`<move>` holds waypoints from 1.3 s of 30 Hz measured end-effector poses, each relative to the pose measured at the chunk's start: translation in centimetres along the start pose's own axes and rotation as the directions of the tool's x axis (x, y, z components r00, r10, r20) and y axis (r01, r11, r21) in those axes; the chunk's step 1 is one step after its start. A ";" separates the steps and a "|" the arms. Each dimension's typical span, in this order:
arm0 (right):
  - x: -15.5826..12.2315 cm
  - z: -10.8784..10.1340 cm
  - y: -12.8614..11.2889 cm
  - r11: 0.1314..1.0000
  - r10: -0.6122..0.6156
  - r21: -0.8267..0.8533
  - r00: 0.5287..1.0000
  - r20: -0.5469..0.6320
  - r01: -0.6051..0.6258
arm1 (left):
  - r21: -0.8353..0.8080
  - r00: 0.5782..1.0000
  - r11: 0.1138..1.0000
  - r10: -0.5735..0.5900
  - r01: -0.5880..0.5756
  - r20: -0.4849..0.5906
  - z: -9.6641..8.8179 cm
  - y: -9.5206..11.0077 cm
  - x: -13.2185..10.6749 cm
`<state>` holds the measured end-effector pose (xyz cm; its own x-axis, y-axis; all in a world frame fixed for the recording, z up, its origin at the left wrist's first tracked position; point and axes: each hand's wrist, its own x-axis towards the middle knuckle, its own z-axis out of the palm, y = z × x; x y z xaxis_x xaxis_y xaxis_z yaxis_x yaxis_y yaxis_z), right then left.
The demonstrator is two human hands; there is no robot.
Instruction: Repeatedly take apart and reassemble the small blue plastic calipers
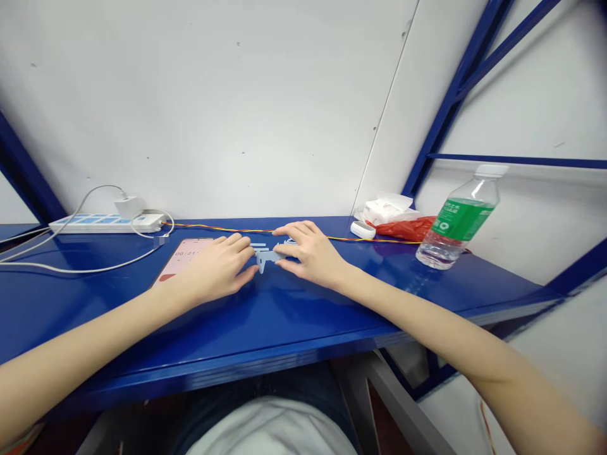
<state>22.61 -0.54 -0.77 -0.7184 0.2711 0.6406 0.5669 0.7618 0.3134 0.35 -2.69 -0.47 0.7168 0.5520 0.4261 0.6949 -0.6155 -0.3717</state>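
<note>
A pale blue flat piece shaped like a caliper's jaw end (268,256) lies low over the blue tabletop between my two hands. My right hand (310,254) has its thumb and a finger around the piece's right side, with the other fingers spread above. Curled fingers and the thumb of my left hand (222,264) meet its left end. Just behind it are thin pale blue bars (258,245), partly covered by the hands; I cannot tell whether they are joined to it. A phone (177,258) showing a running timer lies partly under my left hand.
A white power strip (107,222) with a charger (129,206) and white cable sits back left. Twisted red-yellow wire (227,229) runs along the wall. At right are a water bottle (455,221), a red bag (403,229), a tissue pack (386,207) and a small white case (363,230).
</note>
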 end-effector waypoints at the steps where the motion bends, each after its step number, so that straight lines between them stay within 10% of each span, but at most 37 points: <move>1: 0.0 0.0 0.0 1.000 -0.008 -0.005 1.000 0.000 0.008 | -0.019 0.999 0.999 -0.033 0.033 -0.010 -0.1 0.0 0.1; 21: 0.1 0.8 -0.4 0.991 -0.117 -0.065 0.993 -0.003 0.117 | -0.201 0.957 0.937 -0.270 0.286 0.102 -0.7 1.3 0.6; 32: -0.2 0.9 0.9 0.996 0.090 -0.002 0.996 0.023 -0.090 | 0.041 0.968 0.969 -0.239 0.243 -0.072 0.5 -0.8 0.0; 39: -0.3 1.0 1.0 0.985 0.132 0.103 0.990 0.053 -0.137 | -0.107 0.997 0.992 -0.062 0.066 0.040 0.2 -0.5 0.0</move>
<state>23.00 0.69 -1.32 -0.6574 0.4000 0.6386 0.6154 0.7741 0.1486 0.02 -2.28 -0.46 0.6739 0.6114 0.4147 0.7307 -0.6343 -0.2524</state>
